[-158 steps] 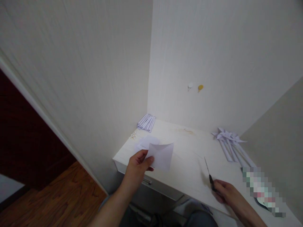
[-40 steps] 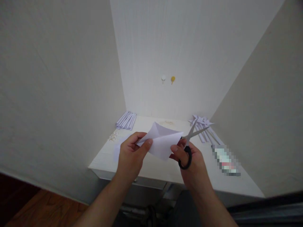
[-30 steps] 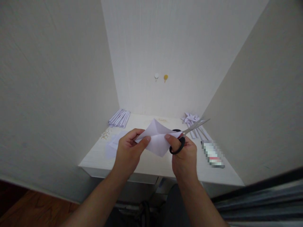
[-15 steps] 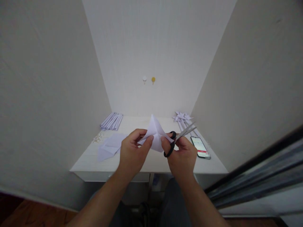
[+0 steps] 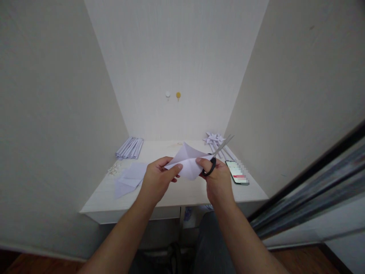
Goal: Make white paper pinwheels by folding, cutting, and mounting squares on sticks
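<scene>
A creased sheet of white paper (image 5: 188,164) is stretched between my hands above the desk, its top corner pointing away from me. My left hand (image 5: 161,177) pinches its left corner between thumb and fingers. At the right corner, my right hand (image 5: 218,179) grips the paper with the thumb on top. Scissors (image 5: 224,145) with black handles hang on that same hand, a loop around the thumb, and their slightly parted blades point up and to the right. The fingers beneath the paper are partly hidden.
On the white desk (image 5: 171,198), rolled paper sticks (image 5: 129,148) lie at back left, small white pieces (image 5: 114,169) and loose paper sheets (image 5: 131,179) nearer. At right are paper pinwheels (image 5: 215,139) on sticks and a phone (image 5: 238,173). Walls enclose three sides; two hooks (image 5: 178,96) hang behind.
The paper has been drawn out wider and flatter between my hands. The scissors have tilted more upward with my right hand. The whole view has shifted slightly.
</scene>
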### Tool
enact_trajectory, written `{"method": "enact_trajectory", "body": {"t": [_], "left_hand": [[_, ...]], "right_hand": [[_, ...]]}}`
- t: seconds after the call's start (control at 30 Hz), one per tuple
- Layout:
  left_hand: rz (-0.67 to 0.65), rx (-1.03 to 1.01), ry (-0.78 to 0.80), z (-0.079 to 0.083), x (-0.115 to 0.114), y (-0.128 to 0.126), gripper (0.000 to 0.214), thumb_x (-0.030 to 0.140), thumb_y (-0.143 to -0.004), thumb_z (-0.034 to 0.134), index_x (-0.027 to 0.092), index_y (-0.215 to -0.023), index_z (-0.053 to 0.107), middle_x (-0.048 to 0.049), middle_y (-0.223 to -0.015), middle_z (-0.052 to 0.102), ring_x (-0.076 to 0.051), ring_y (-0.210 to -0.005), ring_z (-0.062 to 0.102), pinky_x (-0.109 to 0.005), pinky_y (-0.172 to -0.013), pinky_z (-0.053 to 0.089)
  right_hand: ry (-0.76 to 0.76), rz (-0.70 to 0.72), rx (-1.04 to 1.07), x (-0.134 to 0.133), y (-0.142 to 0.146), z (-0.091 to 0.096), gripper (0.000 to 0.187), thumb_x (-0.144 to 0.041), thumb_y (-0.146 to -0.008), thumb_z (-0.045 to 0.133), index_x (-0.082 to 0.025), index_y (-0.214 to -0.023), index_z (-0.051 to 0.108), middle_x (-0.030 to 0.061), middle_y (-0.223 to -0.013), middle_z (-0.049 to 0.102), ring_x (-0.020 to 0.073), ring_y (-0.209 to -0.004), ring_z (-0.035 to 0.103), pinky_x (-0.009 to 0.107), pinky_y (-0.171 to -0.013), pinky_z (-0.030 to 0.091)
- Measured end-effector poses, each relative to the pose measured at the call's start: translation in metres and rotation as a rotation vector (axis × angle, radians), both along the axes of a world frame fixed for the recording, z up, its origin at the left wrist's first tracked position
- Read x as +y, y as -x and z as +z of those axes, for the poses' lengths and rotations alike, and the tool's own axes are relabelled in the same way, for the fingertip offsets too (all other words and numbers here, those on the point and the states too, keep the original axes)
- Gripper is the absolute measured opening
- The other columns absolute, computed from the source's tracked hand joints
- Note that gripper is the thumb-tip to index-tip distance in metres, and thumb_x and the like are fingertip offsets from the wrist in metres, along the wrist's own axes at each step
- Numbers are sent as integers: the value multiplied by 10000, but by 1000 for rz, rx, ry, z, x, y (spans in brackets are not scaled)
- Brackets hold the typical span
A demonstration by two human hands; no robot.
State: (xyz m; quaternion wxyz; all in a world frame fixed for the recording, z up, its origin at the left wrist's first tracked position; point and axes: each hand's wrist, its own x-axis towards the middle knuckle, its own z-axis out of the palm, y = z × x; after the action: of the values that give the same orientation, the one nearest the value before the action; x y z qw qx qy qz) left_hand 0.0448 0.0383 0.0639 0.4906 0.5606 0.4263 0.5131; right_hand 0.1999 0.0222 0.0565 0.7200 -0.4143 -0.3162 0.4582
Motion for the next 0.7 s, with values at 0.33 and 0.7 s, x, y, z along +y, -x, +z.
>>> {"method": "enact_trajectory", "body": {"t": [0.33, 0.7], "left_hand": [[-57, 160, -16, 8, 12, 25, 254, 383, -769, 704, 132, -800, 727, -27, -636, 686, -131, -518, 598, -233, -478, 483], [-39, -60, 57, 9, 10, 29, 280, 394, -707, 785, 139, -798, 710, -26, -633, 685, -134, -545, 606, -222, -484, 504]], "right_hand": [[31, 114, -93, 10, 13, -1, 280, -319, -622, 848, -149, -810, 729, 11, -713, 700, 146, -615, 598, 245, -537, 505], [-28, 29, -274, 5, 12, -4, 241, -329, -701, 813, -169, -614, 654, -29, -534, 620, 107, -509, 537, 225, -510, 415]]}}
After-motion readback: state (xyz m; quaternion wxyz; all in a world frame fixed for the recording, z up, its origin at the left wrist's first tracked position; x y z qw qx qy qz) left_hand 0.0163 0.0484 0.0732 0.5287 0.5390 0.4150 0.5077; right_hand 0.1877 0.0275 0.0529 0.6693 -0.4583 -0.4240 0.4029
